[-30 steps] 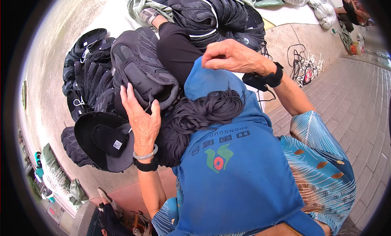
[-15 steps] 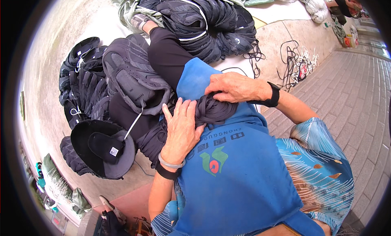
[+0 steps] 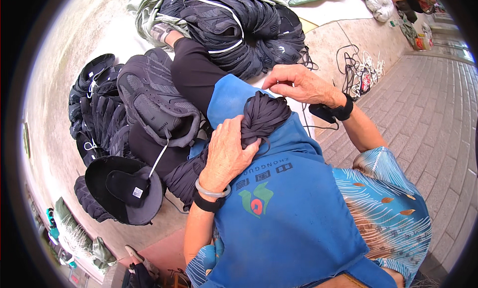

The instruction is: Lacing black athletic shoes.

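Observation:
A thick bundle of black shoelaces lies on the blue apron over my lap. My left hand is wrapped round the bundle's near left side, and more laces trail out below that hand. Just beyond the bundle, my right hand is raised with thumb and fingers pinched together; whatever they hold, if anything, is too small to make out. Left of my hands, a dark grey mesh shoe upper rests on my leg. A white lace runs from it to a black shoe piece.
Stacked black shoe uppers sit at the left. A large tied bundle of black uppers lies at the far side. Loose black and white laces are on the ledge at the right, beside grey paving. Another person is partly visible at the far right.
My right hand has come off the lace bundle and moved up and right. My left hand has shifted farther round the bundle, which is now tipped more upright.

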